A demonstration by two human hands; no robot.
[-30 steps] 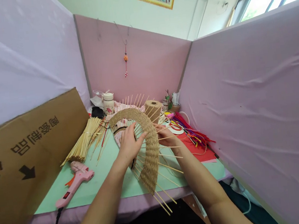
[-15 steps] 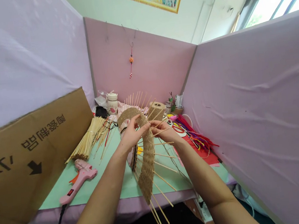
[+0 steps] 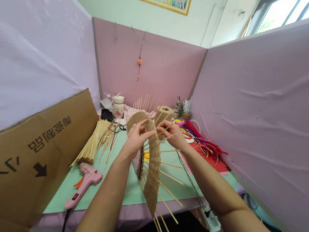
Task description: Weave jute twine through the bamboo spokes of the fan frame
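In the head view, the woven band [image 3: 151, 168] is between the two hands above the green table [image 3: 118, 192], bent in an arch, its lower end reaching out past the near edge. Thin sticks [image 3: 170, 177] fan out from its outer edge.

The left hand [image 3: 136, 140] holds the band from its inner side, the thumb and forefinger a little apart with their tips against the weave; the other fingers are mostly hidden. The right hand [image 3: 171, 133] is at the outer edge, thumb and fingertips pinched narrow among the sticks. Whether a stick, some cord or both lie in that pinch, I cannot tell. Loose cord [image 3: 187, 173] hangs below the right hand, beside the forearm, and the spool [image 3: 164, 115] stands just behind.

The step in hand looks like working cord between the sticks along the outer edge. The next move seems to call for a steady left hold, a small, precise pinch on the right, and cord free of the stick tips.

The pink glue gun [image 3: 85, 183] lies to the left, near a bundle of straw-coloured sticks [image 3: 92, 141].
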